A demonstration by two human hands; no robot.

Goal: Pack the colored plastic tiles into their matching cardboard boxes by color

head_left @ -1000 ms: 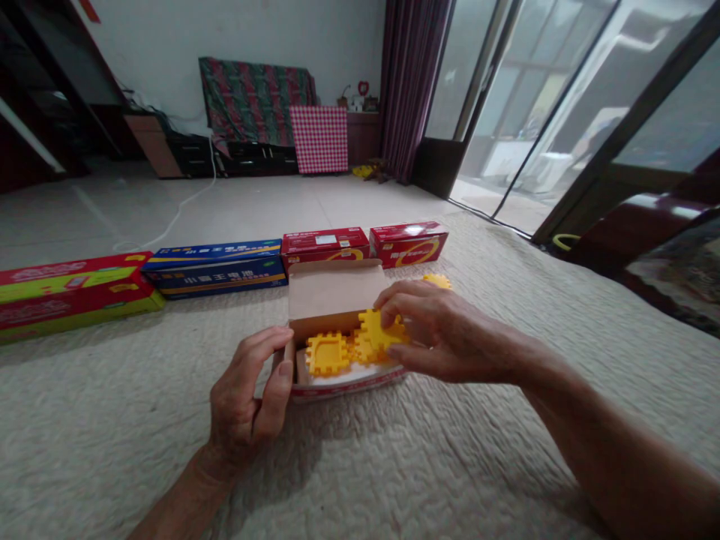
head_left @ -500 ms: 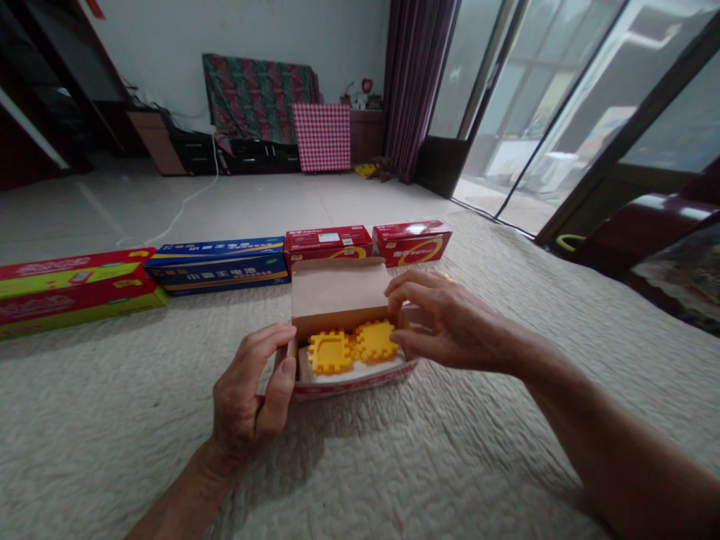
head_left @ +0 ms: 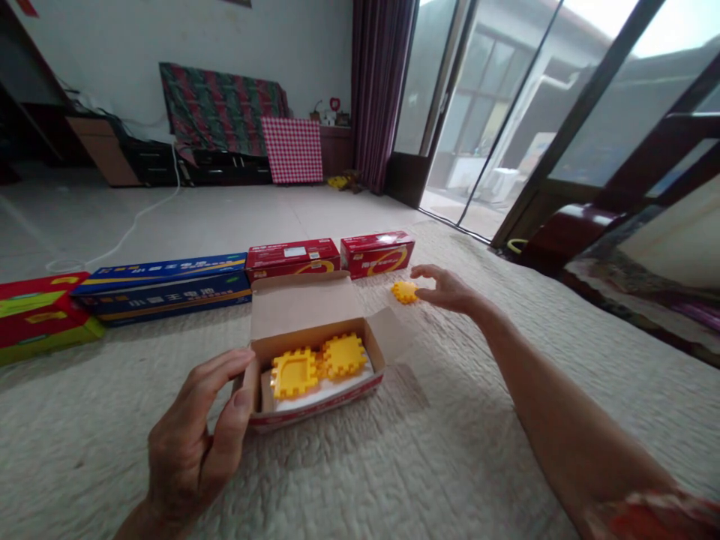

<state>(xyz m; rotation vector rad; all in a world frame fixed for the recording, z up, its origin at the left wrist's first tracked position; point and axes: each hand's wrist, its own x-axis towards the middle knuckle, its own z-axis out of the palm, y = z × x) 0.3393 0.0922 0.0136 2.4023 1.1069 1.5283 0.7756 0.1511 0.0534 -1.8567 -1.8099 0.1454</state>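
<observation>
My left hand [head_left: 194,435] grips the left side of an open cardboard box [head_left: 315,415], with fingers and thumb on its side wall. Inside the box lie yellow square plastic building pieces [head_left: 295,373] with notched edges, on something white. The box's lid stands raised at the back, and a side flap is folded outward at the right. Beyond the box, my right hand [head_left: 447,290] is at a loose yellow notched piece [head_left: 404,292] on the quilted cover. Its fingers and thumb are apart at the piece's right edge; whether they touch it I cannot tell.
Behind the box stands a row of cartons: a red and green one [head_left: 42,315], a blue one [head_left: 169,289] and two red ones [head_left: 293,257]. They rest on the pale quilted cover [head_left: 450,450]. Farther off are a tiled floor, a low cabinet and glass doors.
My right hand has moved from the box's right side out to the loose yellow piece behind it. The view has swung right, and my left hand stays on the box.
</observation>
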